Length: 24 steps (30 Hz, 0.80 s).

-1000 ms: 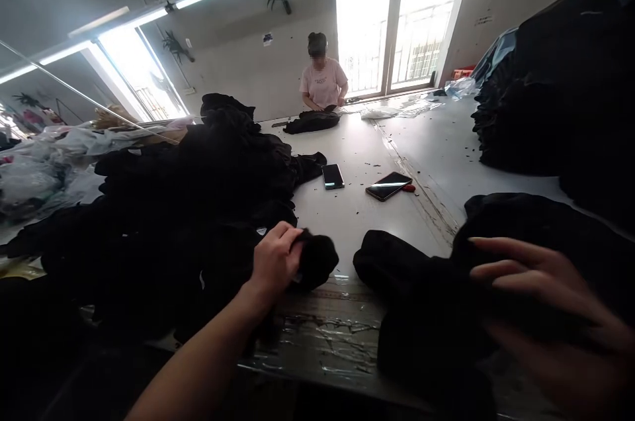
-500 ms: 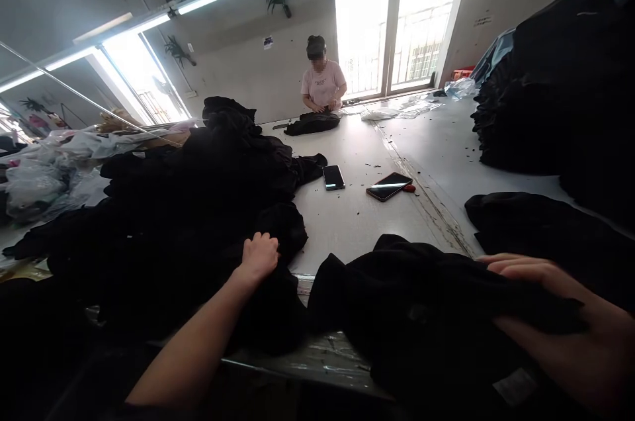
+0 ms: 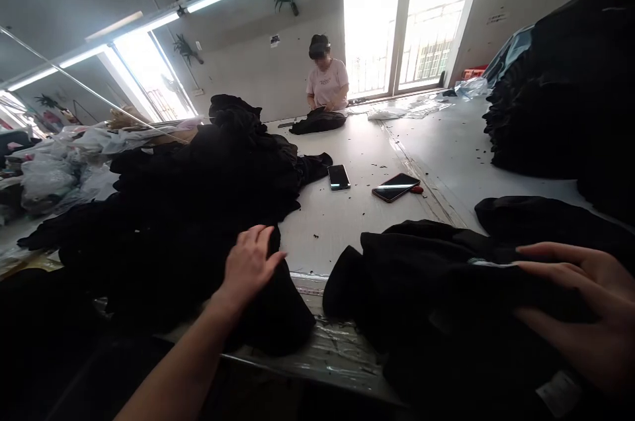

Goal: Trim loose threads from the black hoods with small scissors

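My left hand (image 3: 251, 259) rests on the near edge of a heap of black garments (image 3: 198, 176), thumb spread away from its fingers, which bend over the cloth without a visible grip. At the lower right, my right hand (image 3: 585, 302) has a loose black garment (image 3: 417, 275) between its thumb and fingers. A small white label (image 3: 491, 264) shows by its fingertips, and a larger white tag (image 3: 558, 394) lies lower down. Dark cloth hides part of the right palm.
Two phones (image 3: 338, 177) (image 3: 395, 187) lie mid-table, with a red object (image 3: 417, 190) beside one. A tall stack of black garments (image 3: 565, 96) stands at right. Plastic bags (image 3: 54, 176) are piled at left. A co-worker (image 3: 327, 82) handles dark cloth across the table.
My left hand has loosened from a closed grip and spread its thumb; the cloth bunched near it has dropped flatter. My right hand has moved slightly, and a white label now shows at its fingertips.
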Each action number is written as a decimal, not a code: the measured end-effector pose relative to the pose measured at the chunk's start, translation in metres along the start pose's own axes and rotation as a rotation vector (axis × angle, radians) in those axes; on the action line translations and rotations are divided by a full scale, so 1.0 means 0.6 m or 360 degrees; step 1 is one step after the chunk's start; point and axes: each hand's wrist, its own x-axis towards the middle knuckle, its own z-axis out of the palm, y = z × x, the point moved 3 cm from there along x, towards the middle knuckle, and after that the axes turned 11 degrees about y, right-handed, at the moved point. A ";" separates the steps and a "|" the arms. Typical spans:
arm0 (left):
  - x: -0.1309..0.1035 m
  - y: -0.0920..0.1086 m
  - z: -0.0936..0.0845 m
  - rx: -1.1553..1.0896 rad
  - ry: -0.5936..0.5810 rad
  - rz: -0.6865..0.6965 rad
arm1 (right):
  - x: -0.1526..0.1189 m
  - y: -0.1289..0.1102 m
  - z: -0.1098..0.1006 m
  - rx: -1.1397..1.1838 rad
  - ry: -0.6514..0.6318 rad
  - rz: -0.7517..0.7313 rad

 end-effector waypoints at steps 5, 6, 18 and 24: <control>0.000 -0.034 0.023 0.0027 -0.0161 -0.0217 | -0.005 -0.091 0.031 0.0256 -0.0299 -0.0395; -0.011 0.002 0.025 -0.0094 -0.0153 -0.0148 | -0.005 -0.121 0.047 0.0342 -0.0426 -0.0459; 0.045 -0.088 -0.017 0.0391 0.0120 -0.0315 | -0.025 -0.038 0.069 0.0137 -0.0473 -0.0218; 0.056 -0.186 -0.050 0.0438 0.0129 -0.0625 | -0.031 -0.070 0.088 0.0223 -0.0514 -0.0095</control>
